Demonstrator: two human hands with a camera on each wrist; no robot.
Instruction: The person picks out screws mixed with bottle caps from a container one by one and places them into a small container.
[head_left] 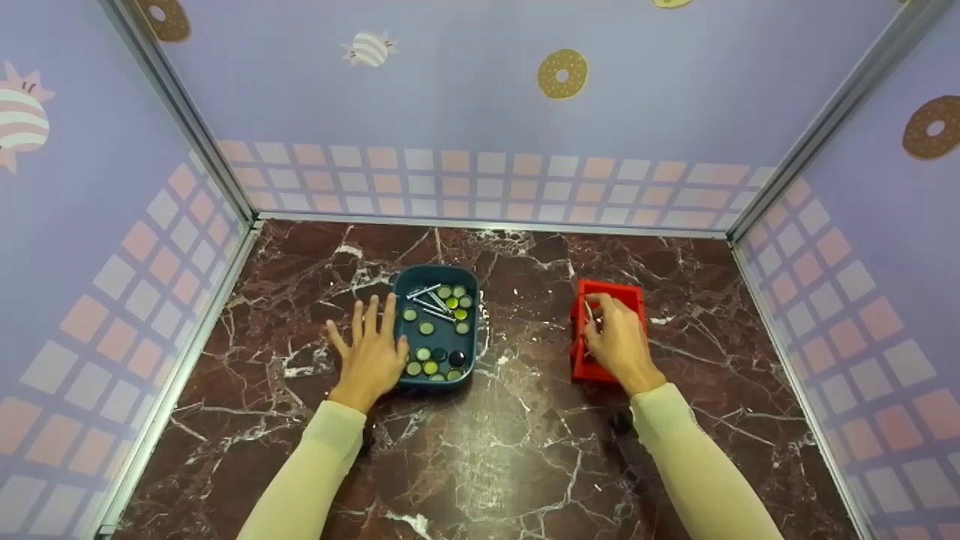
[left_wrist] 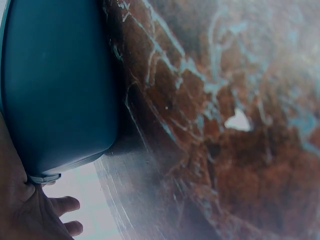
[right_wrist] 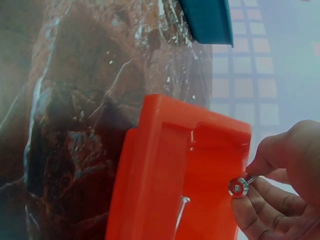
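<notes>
My right hand (head_left: 619,341) pinches a metal screw (right_wrist: 238,187) between thumb and fingers, over the red bin (head_left: 611,286). Its round head faces the right wrist camera. Another screw (right_wrist: 183,206) lies inside that bin. To the left stands a dark teal tray (head_left: 439,274) holding several long silver screws (head_left: 433,301) and several small round pieces (head_left: 427,328), mostly greenish, some dark. My left hand (head_left: 370,356) lies along the tray's left side, fingers straight and spread, thumb at the rim. In the left wrist view the tray's outer wall (left_wrist: 60,90) hides most of that hand.
Both containers stand on a dark red marbled tabletop (head_left: 525,450), with a stretch of it between them. Lilac panels (head_left: 465,97) with metal edge strips enclose the back and both sides.
</notes>
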